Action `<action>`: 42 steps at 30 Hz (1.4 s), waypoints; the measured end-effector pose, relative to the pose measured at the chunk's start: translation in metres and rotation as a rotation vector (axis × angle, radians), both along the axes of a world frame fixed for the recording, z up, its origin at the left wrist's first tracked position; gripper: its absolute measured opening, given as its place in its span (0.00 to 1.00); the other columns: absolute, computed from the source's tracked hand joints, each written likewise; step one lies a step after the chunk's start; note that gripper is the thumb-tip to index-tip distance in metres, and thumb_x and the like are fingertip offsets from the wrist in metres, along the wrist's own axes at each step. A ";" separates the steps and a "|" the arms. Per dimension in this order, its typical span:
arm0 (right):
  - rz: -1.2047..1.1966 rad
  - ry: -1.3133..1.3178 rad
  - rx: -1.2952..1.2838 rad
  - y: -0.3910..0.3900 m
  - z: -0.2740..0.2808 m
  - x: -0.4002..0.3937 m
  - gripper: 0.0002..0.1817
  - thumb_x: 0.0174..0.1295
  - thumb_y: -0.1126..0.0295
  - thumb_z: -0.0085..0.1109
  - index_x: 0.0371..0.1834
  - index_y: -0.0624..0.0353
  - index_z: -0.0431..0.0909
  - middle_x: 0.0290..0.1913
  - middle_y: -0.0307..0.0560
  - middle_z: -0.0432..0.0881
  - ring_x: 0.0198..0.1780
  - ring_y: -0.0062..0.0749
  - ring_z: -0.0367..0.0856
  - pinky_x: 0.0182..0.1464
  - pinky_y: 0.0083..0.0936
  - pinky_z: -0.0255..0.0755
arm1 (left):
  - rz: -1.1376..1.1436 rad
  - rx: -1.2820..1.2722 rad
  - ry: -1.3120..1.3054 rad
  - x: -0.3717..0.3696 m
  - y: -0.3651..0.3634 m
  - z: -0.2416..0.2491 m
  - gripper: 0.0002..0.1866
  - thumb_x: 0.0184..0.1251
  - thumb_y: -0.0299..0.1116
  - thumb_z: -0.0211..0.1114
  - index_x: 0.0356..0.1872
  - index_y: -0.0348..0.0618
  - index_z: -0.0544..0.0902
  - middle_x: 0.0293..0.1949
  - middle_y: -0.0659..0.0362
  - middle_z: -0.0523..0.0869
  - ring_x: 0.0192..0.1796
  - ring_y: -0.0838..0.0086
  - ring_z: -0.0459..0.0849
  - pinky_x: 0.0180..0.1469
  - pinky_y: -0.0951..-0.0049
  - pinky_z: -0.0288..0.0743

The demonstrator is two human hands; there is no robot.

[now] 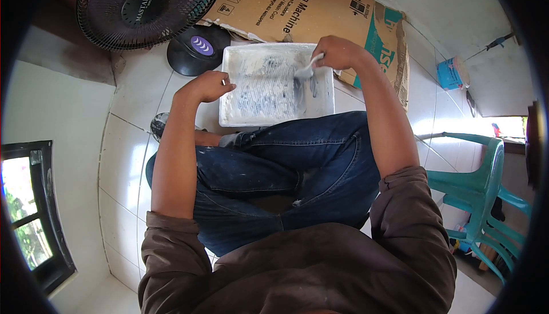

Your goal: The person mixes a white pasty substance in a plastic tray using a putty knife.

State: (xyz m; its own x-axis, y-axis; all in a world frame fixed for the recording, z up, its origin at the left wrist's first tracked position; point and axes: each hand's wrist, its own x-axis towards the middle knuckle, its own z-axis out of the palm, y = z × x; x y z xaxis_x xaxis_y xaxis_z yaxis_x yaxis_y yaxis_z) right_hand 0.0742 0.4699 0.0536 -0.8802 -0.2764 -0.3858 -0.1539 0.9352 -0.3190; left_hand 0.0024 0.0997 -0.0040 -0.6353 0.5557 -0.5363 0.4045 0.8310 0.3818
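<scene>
A white paint tray (pixel 260 111) with a ribbed floor lies in front of my folded legs. White paint coats it in streaks, with dark patches showing through. At the tray's left wall, my left hand (pixel 213 86) is closed with its fingers curled over the rim. My right hand (pixel 338 54) is above the far right corner, gripping a white spoon (pixel 305 72) by its handle. The spoon's bowl end is tilted down toward the dark, scraped area on the right of the tray. Its exact contact with the floor of the tray is hard to make out.
A black fan (pixel 146 8) on a round base (pixel 197 50) stands beyond the tray at left. Flattened washing machine cardboard (pixel 297 2) lies behind it. To the right are a green plastic chair (pixel 469 177) and a blue-labelled tub (pixel 452 75) on white tiles (pixel 123 157).
</scene>
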 end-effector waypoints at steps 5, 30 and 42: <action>0.096 -0.167 0.012 -0.020 0.010 0.014 0.13 0.65 0.63 0.72 0.52 0.51 0.93 0.49 0.53 0.92 0.49 0.46 0.90 0.53 0.38 0.81 | -0.016 0.005 0.013 -0.001 0.002 -0.002 0.24 0.79 0.49 0.63 0.55 0.34 0.87 0.54 0.40 0.90 0.57 0.48 0.89 0.60 0.55 0.80; -0.299 0.231 0.020 0.038 -0.032 -0.011 0.15 0.65 0.63 0.71 0.52 0.51 0.92 0.50 0.53 0.92 0.51 0.49 0.90 0.58 0.40 0.81 | -0.001 -0.018 -0.028 -0.002 -0.001 -0.003 0.26 0.77 0.52 0.64 0.58 0.39 0.87 0.58 0.41 0.89 0.61 0.50 0.87 0.64 0.55 0.79; -0.112 -0.285 0.208 -0.008 0.024 0.012 0.15 0.61 0.65 0.71 0.52 0.49 0.93 0.45 0.49 0.94 0.45 0.41 0.92 0.52 0.37 0.82 | -0.030 -0.028 -0.009 -0.006 -0.001 -0.007 0.26 0.77 0.52 0.63 0.59 0.39 0.87 0.59 0.43 0.89 0.61 0.50 0.87 0.64 0.55 0.79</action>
